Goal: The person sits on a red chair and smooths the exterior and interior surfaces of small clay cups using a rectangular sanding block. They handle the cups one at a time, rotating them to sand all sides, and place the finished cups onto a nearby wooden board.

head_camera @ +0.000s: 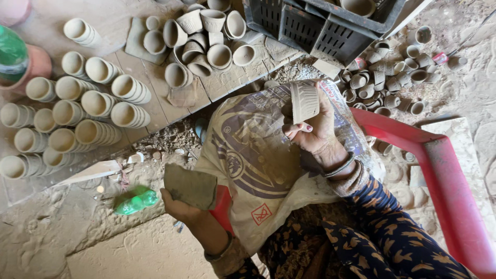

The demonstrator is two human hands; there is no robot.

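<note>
at the far left of the frame, stacks of clay cups are laid on their sides in rows on a board. in the upper left corner a green bottle is seen beside a pink pot. a crumpled green bottle lies on the dusty ground at lower left. just right of it, the left hand is seen with its grip closed around a flat grey-brown rag, held low, near the edge of a printed sack that is spread over the lap. at the top centre a loose heap of cups rests on the board. right of centre, the right hand is raised above the sack, its grip clenched on a single clay cup held mouth down, with bangles worn at the wrist. dark crates are placed at the upper right, with small cups scattered on the ground beneath them. a red chair arm is seen at the right edge.
</note>
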